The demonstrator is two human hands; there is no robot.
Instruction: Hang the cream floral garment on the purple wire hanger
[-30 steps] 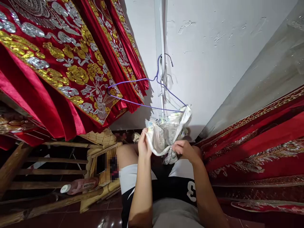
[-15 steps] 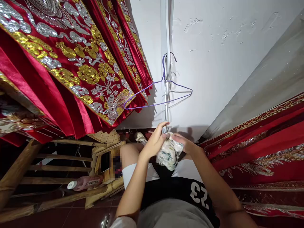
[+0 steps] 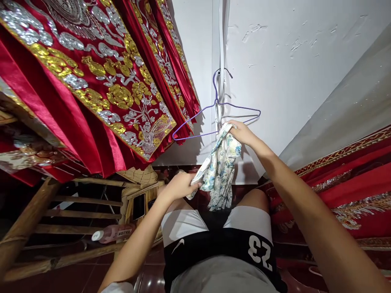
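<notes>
- Floral cloth (image 3: 218, 173): between both hands, in front of the purple hanger (image 3: 216, 97).
- Left hand (image 3: 181, 186) pinches one side; right hand (image 3: 242, 132) grips the other, higher.
- Seemingly partway: partly spread, not visibly hung.

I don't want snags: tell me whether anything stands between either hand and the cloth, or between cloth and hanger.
Nothing visible does. The left hand and right hand both hold the cloth directly; its upper end overlaps the hanger in view, contact unclear.

The cloth (image 3: 220, 171) is white with blue-green florals, the hanger (image 3: 216, 99) plain purple.
</notes>
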